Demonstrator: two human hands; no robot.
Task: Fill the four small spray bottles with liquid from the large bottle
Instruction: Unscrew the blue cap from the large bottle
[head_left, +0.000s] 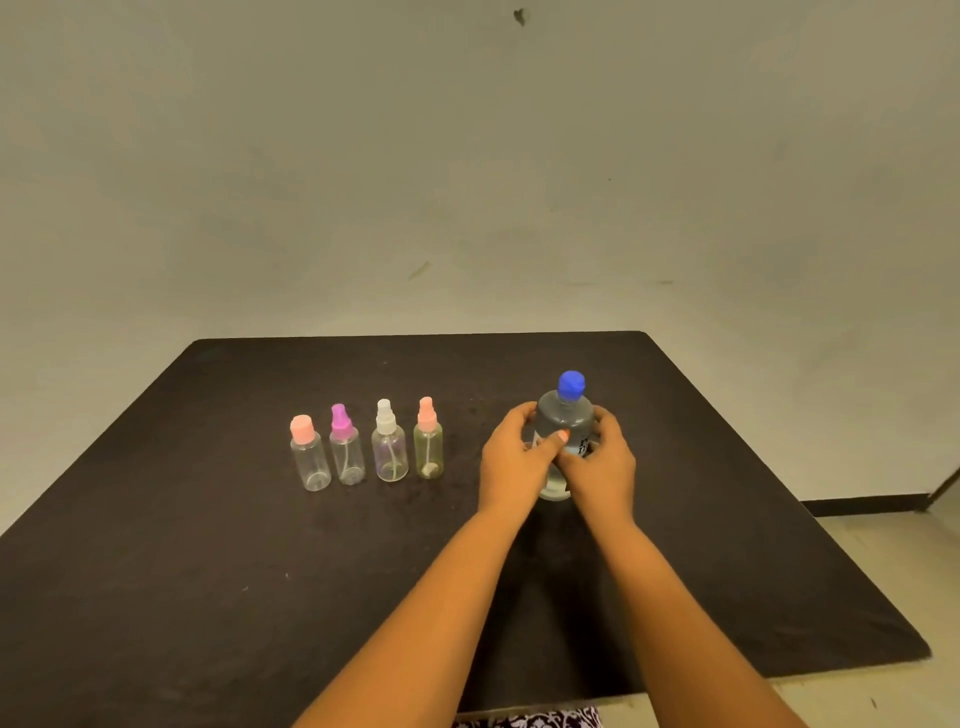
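Note:
A large clear bottle (565, 415) with a blue cap stands upright on the black table, right of centre. My left hand (511, 457) wraps its left side and my right hand (602, 462) wraps its right side, thumbs meeting in front. To the left stands a row of small clear bottles, all upright and capped: one with a peach round cap (310, 454), one with a magenta spray head (345, 447), one with a white spray head (388, 444), and a yellowish one with a peach spray head (428, 441). The small bottles look empty.
The black table (208, 571) ends at a pale wall behind and at a near edge by my body. Floor and a dark skirting strip (862, 505) show at the right.

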